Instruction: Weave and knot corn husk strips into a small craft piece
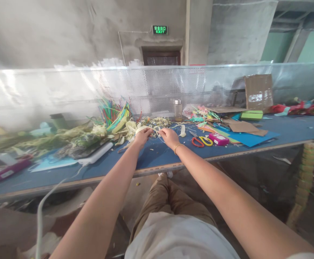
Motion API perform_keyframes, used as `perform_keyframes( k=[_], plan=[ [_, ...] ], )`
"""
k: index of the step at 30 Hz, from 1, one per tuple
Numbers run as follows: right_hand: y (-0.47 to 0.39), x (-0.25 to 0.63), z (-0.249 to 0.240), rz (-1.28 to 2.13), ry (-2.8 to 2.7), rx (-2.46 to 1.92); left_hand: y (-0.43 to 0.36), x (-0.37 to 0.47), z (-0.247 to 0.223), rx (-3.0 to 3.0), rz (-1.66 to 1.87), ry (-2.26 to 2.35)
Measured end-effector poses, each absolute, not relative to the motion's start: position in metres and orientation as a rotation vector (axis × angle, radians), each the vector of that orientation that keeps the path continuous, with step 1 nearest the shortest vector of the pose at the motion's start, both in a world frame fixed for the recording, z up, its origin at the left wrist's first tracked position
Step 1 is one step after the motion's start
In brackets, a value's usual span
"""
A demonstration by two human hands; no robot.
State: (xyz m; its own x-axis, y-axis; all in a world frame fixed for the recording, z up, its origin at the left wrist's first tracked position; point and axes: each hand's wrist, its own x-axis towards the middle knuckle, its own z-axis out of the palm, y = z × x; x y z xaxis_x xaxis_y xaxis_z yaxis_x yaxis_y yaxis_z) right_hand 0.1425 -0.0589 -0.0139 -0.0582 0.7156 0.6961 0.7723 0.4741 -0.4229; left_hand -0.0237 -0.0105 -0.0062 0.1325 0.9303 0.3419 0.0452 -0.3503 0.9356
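Observation:
My left hand (143, 136) is closed in a pinch on a pale yellow strip (156, 128), just above the blue table top. The strip loops across to my right hand (169, 137), whose fingers pinch its other side. Whether it is ribbon or crepe paper is too small to tell. Pale yellow petal-like pieces (131, 127) lie behind and beside my left hand. A curled pale piece (183, 131) rests right of my right hand. Scissors (206, 141) with one red and one yellow handle lie farther right, next to a magenta box (218, 139).
Colourful thin stems (114, 113) stand in a bundle at the back. A bottle with a metal lid (178, 110) stands near the perforated metal screen (162, 82). Blue sheets (254, 137) and cardboard (244, 127) lie right. A white power strip (96, 153) trails its cord over the table's front edge.

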Motion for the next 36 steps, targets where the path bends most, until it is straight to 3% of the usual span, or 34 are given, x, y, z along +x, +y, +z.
perform_keyframes(
  k=[18,36],
  plan=[
    [-0.058,0.144,-0.016,-0.237,-1.796,-1.195,-0.013,-0.025,-0.005,1.565,1.319,1.036],
    [-0.054,0.144,-0.017,-0.17,-1.812,-1.045,-0.012,-0.025,-0.008,1.719,1.198,0.885]
  ],
)
